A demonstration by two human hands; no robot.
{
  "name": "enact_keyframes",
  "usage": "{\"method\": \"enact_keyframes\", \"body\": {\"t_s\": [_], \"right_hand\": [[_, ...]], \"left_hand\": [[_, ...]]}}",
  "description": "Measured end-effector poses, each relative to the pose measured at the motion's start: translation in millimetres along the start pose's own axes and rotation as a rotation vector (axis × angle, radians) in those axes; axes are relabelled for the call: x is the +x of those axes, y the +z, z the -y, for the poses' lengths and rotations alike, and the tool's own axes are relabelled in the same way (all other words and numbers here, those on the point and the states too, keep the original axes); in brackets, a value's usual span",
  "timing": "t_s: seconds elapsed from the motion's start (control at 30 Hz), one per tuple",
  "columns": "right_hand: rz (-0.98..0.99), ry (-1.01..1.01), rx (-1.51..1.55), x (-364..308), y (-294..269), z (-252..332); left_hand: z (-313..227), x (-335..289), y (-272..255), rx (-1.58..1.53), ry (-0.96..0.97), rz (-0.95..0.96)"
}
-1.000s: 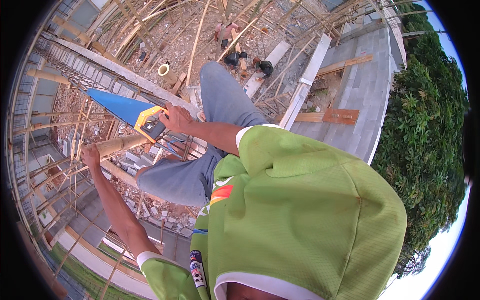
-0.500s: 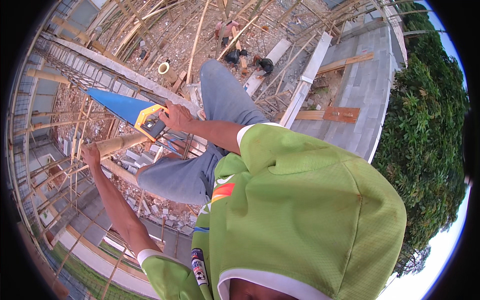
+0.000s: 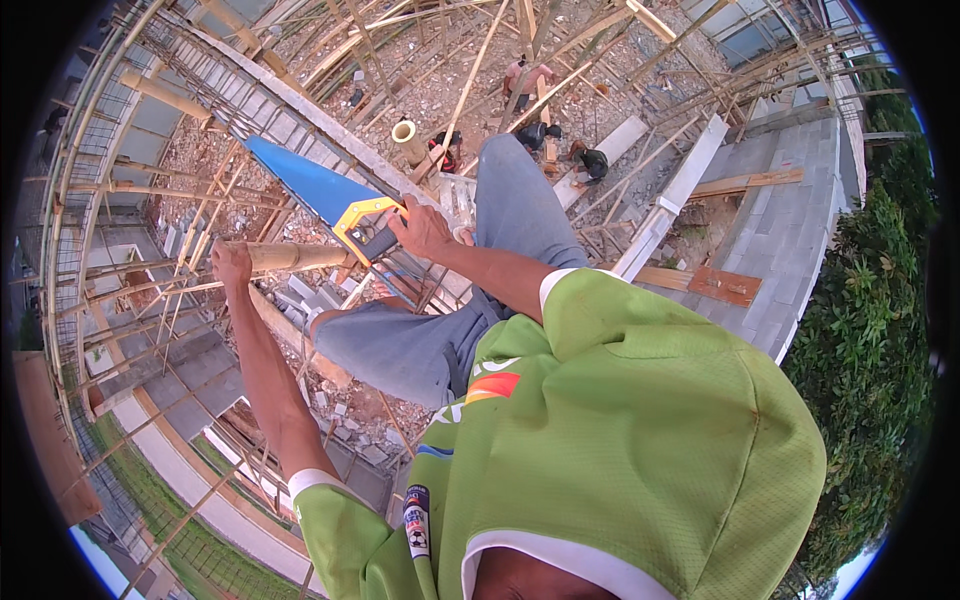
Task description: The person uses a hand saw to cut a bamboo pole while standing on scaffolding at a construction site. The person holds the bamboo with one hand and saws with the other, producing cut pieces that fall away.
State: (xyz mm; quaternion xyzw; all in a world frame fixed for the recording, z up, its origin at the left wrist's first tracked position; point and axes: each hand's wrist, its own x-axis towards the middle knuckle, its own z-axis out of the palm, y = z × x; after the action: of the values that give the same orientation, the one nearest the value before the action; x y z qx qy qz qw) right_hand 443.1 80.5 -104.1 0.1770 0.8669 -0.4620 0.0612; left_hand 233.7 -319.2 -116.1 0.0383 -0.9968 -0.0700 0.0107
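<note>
My right hand [image 3: 422, 228] is closed round the yellow and black handle of a handsaw [image 3: 312, 184]. Its blue blade points away to the upper left, above a thick bamboo pole [image 3: 296, 257]. The pole's near end lies close beside the saw handle; whether the teeth touch the bamboo, I cannot tell. At the pole's other visible end, my left hand [image 3: 232, 265] is wrapped round it, the arm stretched out. My bent knees in grey trousers are spread on either side of the lower part of the saw and pole.
I am high above rubble-strewn ground [image 3: 450, 70], among bamboo scaffold poles. A concrete beam with rebar [image 3: 300, 105] runs past the saw. Below, several people work near a plank [image 3: 610, 160]. A grey block wall [image 3: 770, 230] and a leafy tree [image 3: 870, 330] stand at right.
The whole view has shifted and turned slightly, so hands, saw and pole appear farther right. Both grips stay the same, and the saw keeps nearly the same place beside the pole.
</note>
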Motion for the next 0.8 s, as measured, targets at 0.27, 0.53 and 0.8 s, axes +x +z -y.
{"method": "enact_keyframes", "body": {"t_s": [0.27, 0.53, 0.8], "right_hand": [[-0.019, -0.046, 0.015, 1.2, 4.9, -1.6], [0.004, -0.017, 0.020, 3.4, 3.4, 2.1], [-0.009, -0.022, 0.007, 2.6, 5.0, -1.2]], "left_hand": [[2.4, -2.5, -3.5, 0.003, -0.013, 0.014], [1.4, -6.6, -4.6, -0.070, -0.009, -0.017], [-0.8, -11.9, -0.3, -0.113, 0.018, -0.051]]}}
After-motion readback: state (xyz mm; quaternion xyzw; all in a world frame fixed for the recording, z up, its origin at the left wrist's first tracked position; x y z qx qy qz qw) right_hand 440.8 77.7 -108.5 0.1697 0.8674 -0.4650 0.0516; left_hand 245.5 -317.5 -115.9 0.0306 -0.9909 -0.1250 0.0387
